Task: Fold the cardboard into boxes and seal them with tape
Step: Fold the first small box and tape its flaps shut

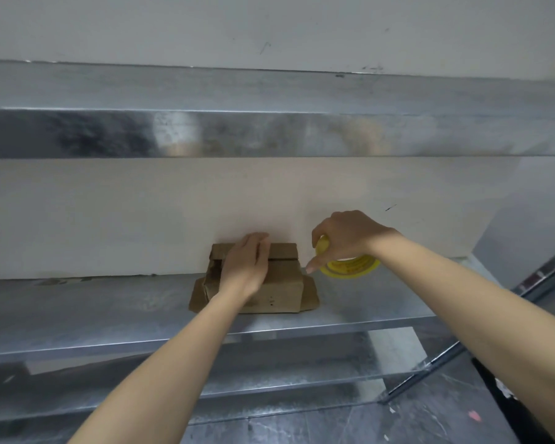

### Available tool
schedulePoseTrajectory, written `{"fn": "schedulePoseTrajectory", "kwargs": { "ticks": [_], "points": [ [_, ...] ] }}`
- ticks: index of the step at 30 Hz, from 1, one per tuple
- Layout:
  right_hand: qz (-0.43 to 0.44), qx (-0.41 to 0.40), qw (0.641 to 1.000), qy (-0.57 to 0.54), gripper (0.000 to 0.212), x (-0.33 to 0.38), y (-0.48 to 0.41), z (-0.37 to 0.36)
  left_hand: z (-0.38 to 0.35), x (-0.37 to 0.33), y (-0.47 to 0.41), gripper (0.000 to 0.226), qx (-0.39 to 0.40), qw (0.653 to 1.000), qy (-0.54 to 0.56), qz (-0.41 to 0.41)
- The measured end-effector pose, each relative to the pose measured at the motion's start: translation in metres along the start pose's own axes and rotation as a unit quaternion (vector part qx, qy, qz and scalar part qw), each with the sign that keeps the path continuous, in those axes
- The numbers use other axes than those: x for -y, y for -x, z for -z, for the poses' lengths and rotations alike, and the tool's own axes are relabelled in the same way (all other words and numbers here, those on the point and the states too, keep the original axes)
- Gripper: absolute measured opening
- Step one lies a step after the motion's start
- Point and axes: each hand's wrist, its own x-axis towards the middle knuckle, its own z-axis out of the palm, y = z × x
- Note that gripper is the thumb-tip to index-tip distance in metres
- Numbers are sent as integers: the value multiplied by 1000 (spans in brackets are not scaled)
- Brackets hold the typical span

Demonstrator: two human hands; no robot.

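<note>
Metal shelf point(109, 312): left hand point(245, 264) presses box point(279, 283); right hand point(346, 238) grips tape roll point(350, 267).

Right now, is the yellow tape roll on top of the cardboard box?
No, the right hand grips the yellow tape roll to the right of the cardboard box.

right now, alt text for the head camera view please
A person's left hand presses flat on top of a small cardboard box on a metal shelf, while the right hand grips a yellow tape roll just right of it. A pale wall stands behind.
</note>
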Motion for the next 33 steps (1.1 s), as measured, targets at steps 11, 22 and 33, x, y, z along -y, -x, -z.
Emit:
{"fn": "schedulePoseTrajectory", "kwargs": {
  "ticks": [11,22,33],
  "points": [
    [49,-95,994,5,54,30,1,46,28,-3,1,54,46,997,-10,53],
    [25,-171,985,-20,55,36,11,73,70,-3,-19,59,112,975,138,132],
    [-6,-8,999,51,98,48,-1,52,131,35,-27,17,150,942,257,157]
  ]
}}
